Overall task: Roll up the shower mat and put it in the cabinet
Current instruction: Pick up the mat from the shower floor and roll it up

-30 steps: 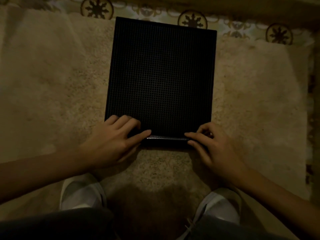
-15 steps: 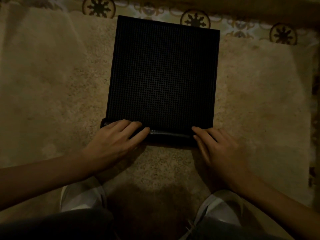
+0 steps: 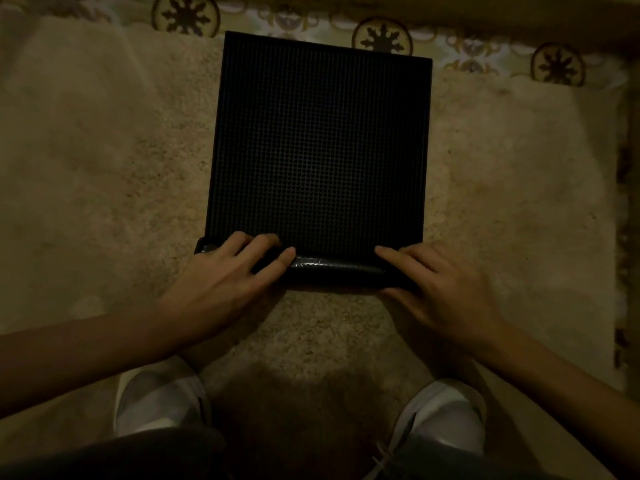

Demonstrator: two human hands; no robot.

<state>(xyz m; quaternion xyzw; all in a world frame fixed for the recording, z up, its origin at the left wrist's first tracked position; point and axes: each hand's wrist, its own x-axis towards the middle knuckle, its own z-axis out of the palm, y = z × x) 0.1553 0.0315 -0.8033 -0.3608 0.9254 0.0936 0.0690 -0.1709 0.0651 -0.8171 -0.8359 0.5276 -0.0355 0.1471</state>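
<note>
A black shower mat with a fine grid surface lies on a beige shaggy rug. Its near edge is curled into a thin glossy roll that runs across the mat's width. My left hand rests on the left end of the roll, fingers spread over it. At the right end, my right hand presses on the roll with its fingers pointing left. No cabinet is in view.
Patterned floor tiles with dark star medallions run along the far edge of the rug. My two white shoes stand on the rug just below my hands. A dark patterned strip borders the rug on the right.
The roll at the near edge has grown thicker and moved slightly away from me. Both hands have shifted forward with it, and the left end of the roll now shows beside my left hand.
</note>
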